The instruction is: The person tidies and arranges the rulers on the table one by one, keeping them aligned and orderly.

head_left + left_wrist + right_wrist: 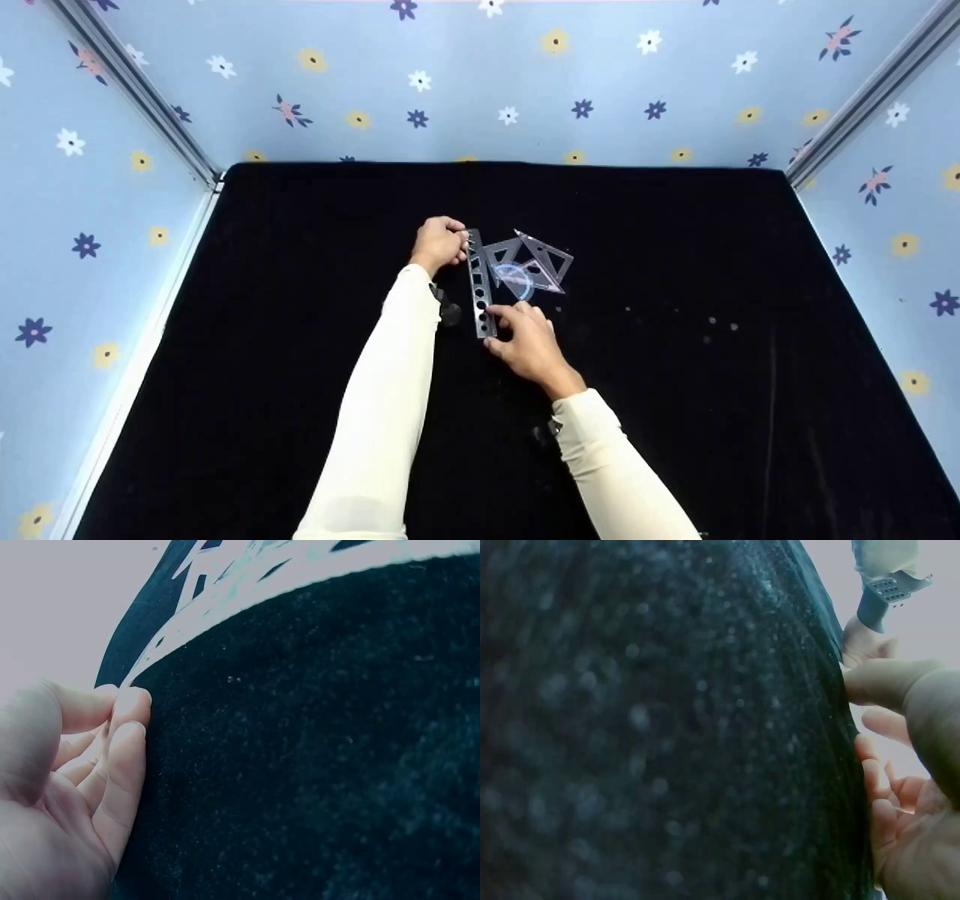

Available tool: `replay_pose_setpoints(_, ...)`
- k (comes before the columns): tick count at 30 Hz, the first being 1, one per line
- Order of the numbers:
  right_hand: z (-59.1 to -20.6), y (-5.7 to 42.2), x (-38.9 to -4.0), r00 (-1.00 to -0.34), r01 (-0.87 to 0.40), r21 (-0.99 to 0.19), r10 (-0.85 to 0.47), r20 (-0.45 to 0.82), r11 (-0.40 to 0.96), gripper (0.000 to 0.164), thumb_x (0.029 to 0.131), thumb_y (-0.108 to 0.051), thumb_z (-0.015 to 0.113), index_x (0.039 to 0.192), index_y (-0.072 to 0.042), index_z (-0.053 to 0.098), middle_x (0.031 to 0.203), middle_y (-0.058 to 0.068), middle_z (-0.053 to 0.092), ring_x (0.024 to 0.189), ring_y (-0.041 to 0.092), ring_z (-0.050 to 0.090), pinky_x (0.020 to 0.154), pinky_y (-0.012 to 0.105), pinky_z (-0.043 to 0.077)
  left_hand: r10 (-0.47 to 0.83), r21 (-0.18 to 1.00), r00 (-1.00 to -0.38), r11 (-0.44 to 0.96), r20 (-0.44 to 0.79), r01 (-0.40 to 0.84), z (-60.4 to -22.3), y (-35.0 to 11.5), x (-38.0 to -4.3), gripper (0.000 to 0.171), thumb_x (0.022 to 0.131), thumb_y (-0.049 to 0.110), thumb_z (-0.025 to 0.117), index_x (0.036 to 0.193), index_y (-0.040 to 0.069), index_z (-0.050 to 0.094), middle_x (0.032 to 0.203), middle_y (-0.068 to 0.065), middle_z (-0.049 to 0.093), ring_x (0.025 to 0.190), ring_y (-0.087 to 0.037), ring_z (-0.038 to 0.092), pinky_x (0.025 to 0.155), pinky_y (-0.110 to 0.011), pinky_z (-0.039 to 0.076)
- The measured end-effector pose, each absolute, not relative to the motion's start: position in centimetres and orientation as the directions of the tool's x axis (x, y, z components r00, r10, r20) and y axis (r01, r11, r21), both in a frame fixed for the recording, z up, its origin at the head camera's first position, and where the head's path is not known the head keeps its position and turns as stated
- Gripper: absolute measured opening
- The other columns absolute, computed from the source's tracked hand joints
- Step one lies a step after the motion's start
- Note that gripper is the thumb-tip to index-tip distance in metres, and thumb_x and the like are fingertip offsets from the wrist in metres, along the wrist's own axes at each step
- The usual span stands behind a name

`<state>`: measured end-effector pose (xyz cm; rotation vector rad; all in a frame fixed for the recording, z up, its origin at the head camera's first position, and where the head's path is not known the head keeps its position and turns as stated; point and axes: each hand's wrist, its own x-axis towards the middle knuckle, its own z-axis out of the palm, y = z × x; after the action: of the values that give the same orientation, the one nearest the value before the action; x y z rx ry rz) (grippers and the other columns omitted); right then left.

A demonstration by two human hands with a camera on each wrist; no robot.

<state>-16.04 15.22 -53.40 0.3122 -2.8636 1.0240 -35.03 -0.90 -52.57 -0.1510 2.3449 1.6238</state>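
Observation:
A clear stencil ruler with a row of cut-out shapes lies lengthwise between both hands. At its far end, my left hand pinches the edge between thumb and fingers; the left wrist view shows this grip on the pale ruler. My right hand has thumb and index finger on the near end, the other fingers bent. Right beside the ruler sit overlapping clear set squares and a protractor with a blue arc. In the right wrist view, the ruler's held end is hidden behind the right hand.
Black cloth covers the table. Blue flowered panels stand at the back and both sides, with metal posts in the corners. A few pale specks dot the cloth to the right.

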Motion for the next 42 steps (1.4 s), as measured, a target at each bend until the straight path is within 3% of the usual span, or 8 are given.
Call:
replay_pose_setpoints(29, -53.7, 14.9, -15.9, -0.977, -0.207, -0.643, -0.121, 0.175, 0.737, 0.046, 0.083, -0.031, 0.081, 0.121, -0.008, 0.070, 0.091, -0.002, 0.061, 0.086, 0.022, 0.054, 0.079, 0.044, 0.043, 0.074, 0.898, -0.960, 0.381, -0.269, -0.222, -52.3, -1.2, -34.5, 0.021, 0.097, 0.006, 0.062, 0.116, -0.001, 0.065, 0.071, -0.005, 0.067, 0.048, -0.010, 0.060, 0.044, -0.020, 0.049)
replay_pose_setpoints(34, -53.9, 15.1, -15.8, -0.968, -0.242, -0.673, -0.125, 0.218, 0.699, 0.039, 0.083, -0.026, 0.081, 0.117, -0.007, 0.072, 0.088, 0.000, 0.064, 0.083, 0.021, 0.057, 0.080, 0.043, 0.045, 0.075, 0.921, -0.962, 0.316, -0.263, -0.228, -52.2, -1.5, -34.2, 0.024, 0.097, 0.006, 0.061, 0.119, -0.002, 0.063, 0.072, -0.006, 0.066, 0.049, -0.012, 0.061, 0.044, -0.021, 0.049)
replay_pose_setpoints(42, -53.9, 15.4, -15.7, -0.961, -0.273, -0.770, -0.136, 0.239, 0.577, 0.033, 0.085, -0.014, 0.080, 0.115, -0.003, 0.071, 0.084, 0.000, 0.070, 0.076, 0.013, 0.065, 0.075, 0.032, 0.054, 0.096, 0.950, -0.961, 0.204, -0.260, -0.237, -51.8, -2.2, -33.6, 0.029, 0.096, 0.004, 0.058, 0.124, -0.004, 0.059, 0.074, -0.008, 0.066, 0.052, -0.012, 0.061, 0.043, -0.021, 0.048)
